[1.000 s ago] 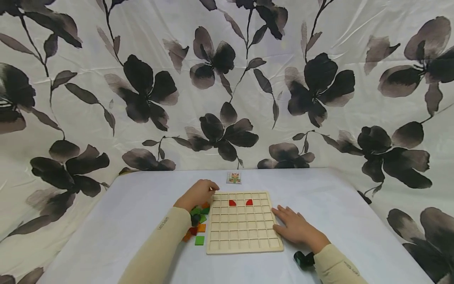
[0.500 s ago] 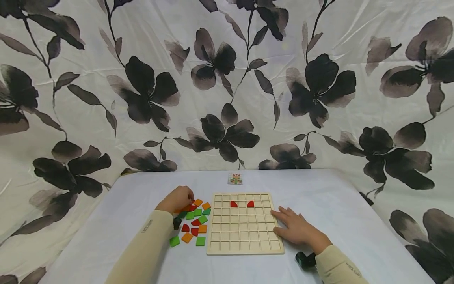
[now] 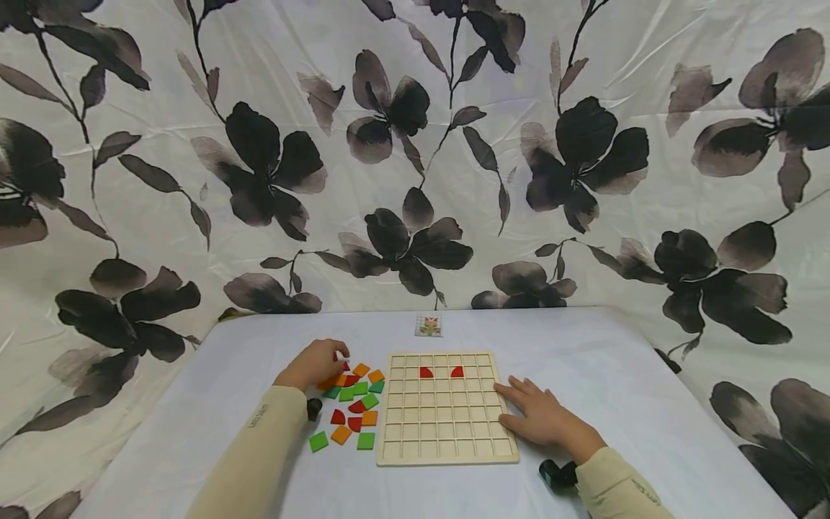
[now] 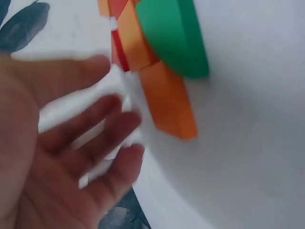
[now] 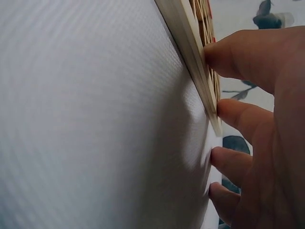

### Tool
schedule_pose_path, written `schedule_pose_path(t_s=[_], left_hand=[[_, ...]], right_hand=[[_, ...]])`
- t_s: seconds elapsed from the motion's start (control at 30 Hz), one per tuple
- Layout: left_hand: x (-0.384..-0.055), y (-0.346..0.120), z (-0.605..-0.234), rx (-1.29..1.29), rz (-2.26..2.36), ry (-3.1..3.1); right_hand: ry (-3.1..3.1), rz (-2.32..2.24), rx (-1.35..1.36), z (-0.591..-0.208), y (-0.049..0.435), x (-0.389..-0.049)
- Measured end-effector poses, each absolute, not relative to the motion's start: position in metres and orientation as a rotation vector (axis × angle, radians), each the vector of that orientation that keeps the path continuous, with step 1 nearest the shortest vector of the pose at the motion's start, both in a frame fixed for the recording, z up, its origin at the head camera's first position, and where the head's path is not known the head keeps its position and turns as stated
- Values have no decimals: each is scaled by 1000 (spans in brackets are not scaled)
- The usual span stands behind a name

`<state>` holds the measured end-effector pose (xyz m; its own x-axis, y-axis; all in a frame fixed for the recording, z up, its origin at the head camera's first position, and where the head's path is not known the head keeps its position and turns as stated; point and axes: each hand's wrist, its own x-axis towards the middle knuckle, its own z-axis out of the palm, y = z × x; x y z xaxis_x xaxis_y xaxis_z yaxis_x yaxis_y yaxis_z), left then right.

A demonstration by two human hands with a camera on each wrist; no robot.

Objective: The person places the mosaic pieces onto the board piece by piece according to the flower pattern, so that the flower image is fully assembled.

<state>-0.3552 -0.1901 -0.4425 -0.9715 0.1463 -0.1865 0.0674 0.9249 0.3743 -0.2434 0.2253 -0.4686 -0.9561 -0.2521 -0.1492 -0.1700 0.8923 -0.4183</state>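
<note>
My left hand is over the upper left of a pile of coloured pieces, its fingers loosely bent and apart. In the left wrist view its thumb tip is close to a red piece; whether they touch I cannot tell. Beside them lie an orange block and a green rounded piece. The wooden grid board lies flat, with two red quarter-round pieces in its second row. My right hand rests at the board's right edge, thumb and forefinger touching the rim.
Green squares, orange squares and red rounded pieces lie loose left of the board. A small pattern card lies behind it. Dark camera mounts sit at the wrists. A floral cloth hangs behind the white table.
My left hand has gone from the board's upper left corner leftward to the pile, uncovering its pieces. The right hand stays at the board's edge.
</note>
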Motion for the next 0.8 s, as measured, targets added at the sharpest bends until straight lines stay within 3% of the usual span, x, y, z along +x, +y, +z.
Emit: schedule_pose_path(t_s=[0.27,0.8], left_hand=[[-356,-192,-440,241,543,2839],[-362,-194,-442,157,543,2831]], right_hand=[[2859,-631,-332,-469,226,-244],[2883,-632,-350,-472,229,-244]])
